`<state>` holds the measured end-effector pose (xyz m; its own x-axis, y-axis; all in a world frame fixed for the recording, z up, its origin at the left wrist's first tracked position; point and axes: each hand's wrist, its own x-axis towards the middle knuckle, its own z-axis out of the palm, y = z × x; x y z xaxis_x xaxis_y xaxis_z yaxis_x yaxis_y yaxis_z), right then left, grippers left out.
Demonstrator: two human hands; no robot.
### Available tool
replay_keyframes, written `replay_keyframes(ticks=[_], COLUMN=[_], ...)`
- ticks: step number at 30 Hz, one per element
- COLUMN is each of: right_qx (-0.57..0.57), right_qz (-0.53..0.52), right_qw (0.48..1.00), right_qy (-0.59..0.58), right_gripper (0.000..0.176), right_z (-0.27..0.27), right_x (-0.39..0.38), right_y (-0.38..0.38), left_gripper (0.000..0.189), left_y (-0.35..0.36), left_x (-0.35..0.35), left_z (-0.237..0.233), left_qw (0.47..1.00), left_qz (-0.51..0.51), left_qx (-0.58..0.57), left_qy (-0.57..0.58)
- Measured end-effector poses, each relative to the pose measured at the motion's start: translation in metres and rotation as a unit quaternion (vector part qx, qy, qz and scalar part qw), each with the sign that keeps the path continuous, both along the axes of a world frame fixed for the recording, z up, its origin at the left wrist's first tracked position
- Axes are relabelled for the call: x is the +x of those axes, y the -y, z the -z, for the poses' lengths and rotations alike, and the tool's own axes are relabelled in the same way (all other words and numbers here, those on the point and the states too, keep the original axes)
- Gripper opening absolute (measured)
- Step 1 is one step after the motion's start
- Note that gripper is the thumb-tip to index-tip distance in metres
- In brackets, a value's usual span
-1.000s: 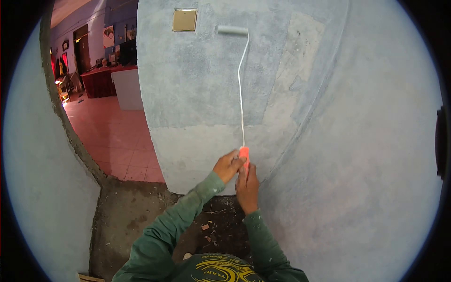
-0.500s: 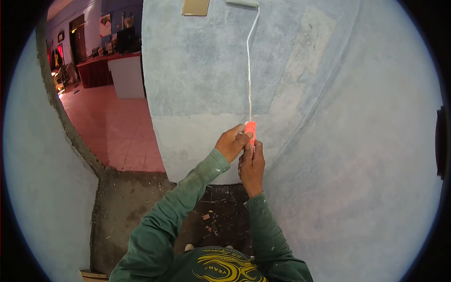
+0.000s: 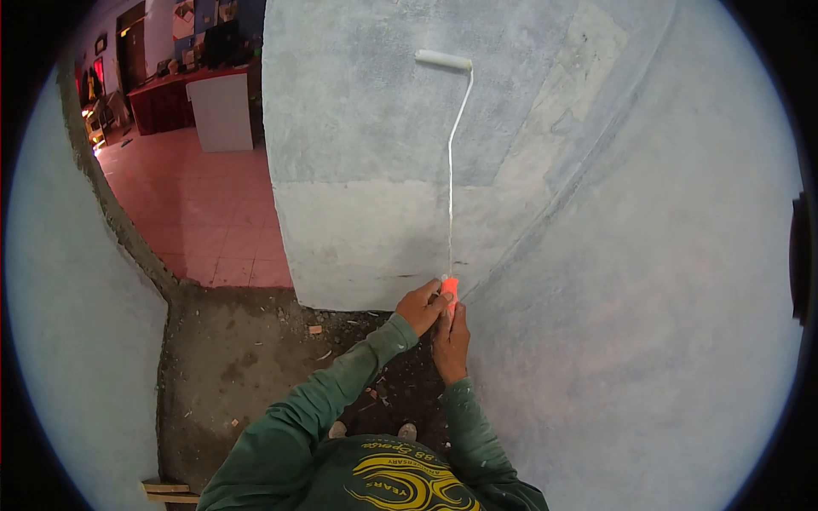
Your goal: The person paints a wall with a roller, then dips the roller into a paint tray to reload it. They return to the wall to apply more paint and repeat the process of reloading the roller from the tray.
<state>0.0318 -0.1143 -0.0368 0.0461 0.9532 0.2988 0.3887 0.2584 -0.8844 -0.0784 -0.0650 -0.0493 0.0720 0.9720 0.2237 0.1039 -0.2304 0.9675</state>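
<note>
A paint roller with a long thin white rod and an orange handle [image 3: 451,289] is held in both hands. Its pale roller head [image 3: 443,60] lies against the wall [image 3: 358,111], up and ahead of me. My left hand [image 3: 421,307] is closed around the upper end of the handle, its thumb across the orange grip. Just below and to the right, my right hand [image 3: 452,345] wraps the lower part of the same handle. The wall is blue-grey above and paler below.
Another wall [image 3: 648,324] rises close on my right, and one [image 3: 77,281] on my left. A doorway at left opens onto a red-tiled floor [image 3: 226,204] and a desk [image 3: 221,111]. Debris lies on the rough floor [image 3: 239,366]; wood pieces [image 3: 170,491] sit at lower left.
Both hands have come down toward me with the roller, and its head has moved lower on the wall. The view has tilted slightly, showing more of the floor.
</note>
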Motion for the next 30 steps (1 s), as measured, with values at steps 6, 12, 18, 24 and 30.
replay_keyframes(ticks=[6,12,18,24,30], right_qx=[-0.031,-0.02,-0.077,-0.166,-0.259], right_qz=[0.002,0.001,0.01,0.014,0.097], right_qw=[0.999,1.0,0.997,0.983,0.954], right_qy=[-0.013,-0.017,0.008,-0.078,-0.118], right_gripper=[0.03,0.031,0.027,0.024,0.029], right_z=[0.051,0.079,0.083,0.09,0.101], right_x=[0.012,0.027,0.039,0.046,0.051], right_y=[0.012,0.042,0.104,0.165,0.194], left_gripper=[0.034,0.034,0.035,0.038,0.042], left_y=[0.021,0.051,0.107,0.143,0.165], left_x=[0.008,0.018,0.028,0.039,0.065], left_z=[0.031,0.055,0.085,0.128,0.158], left_qw=[1.0,0.997,0.999,0.982,0.98], left_qz=[-0.005,-0.01,0.029,0.127,0.139], left_qx=[-0.02,-0.028,-0.047,-0.096,-0.118], left_qy=[-0.024,-0.068,0.0,-0.099,-0.082])
